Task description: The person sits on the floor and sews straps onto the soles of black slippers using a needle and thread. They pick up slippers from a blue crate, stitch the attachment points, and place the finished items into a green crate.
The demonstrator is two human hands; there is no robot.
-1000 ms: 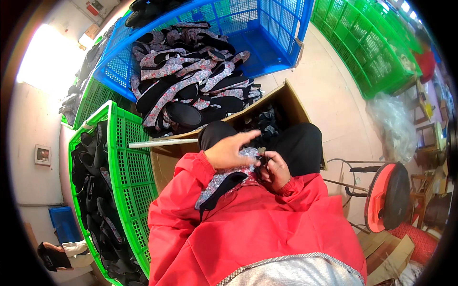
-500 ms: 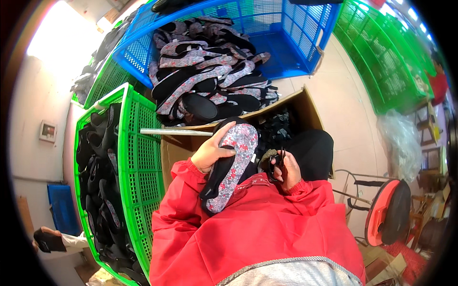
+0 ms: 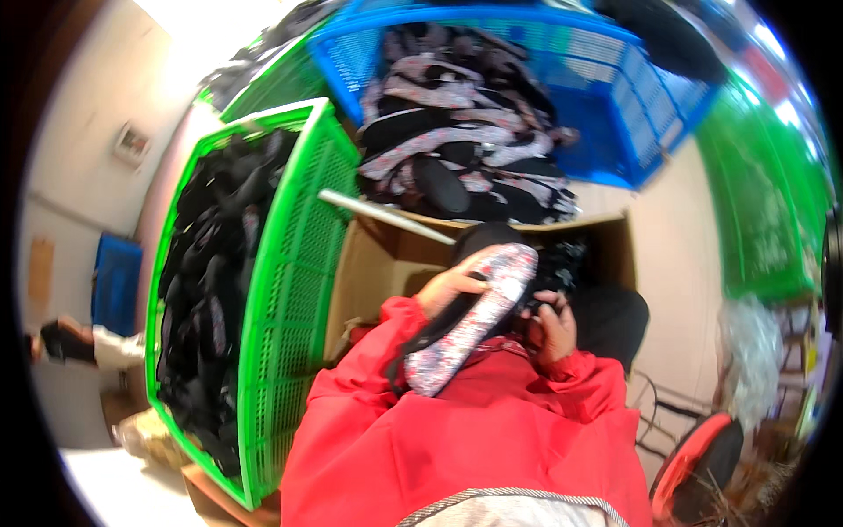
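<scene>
My left hand point(image 3: 448, 288) is closed around a soft black slipper point(image 3: 474, 321), its thumb pressed on the sole. The sole, patterned in grey, white and red, is turned up toward me, and the slipper slants across my red front. On its right side my right hand point(image 3: 555, 329) is closed with curled fingers close to the slipper's edge. Small black scissors showed in this hand a moment ago; now they are mostly hidden and blurred among dark material. Just beyond both hands a cardboard box point(image 3: 417, 256) stands open, with black scraps point(image 3: 562, 263) inside.
A blue crate point(image 3: 606, 145) ahead holds a heap of patterned slippers point(image 3: 465, 132). At left stands a green crate point(image 3: 294, 263) of black slippers point(image 3: 211, 290). A pale rod point(image 3: 386, 216) juts over the box. A round-seated stool point(image 3: 702, 457) is at lower right. Another person's hand point(image 3: 77, 330) shows far left.
The view has swung, so crates and box sit further right and lower. My right hand has come nearer the slipper's edge, its fingers more curled. The left hand keeps its hold.
</scene>
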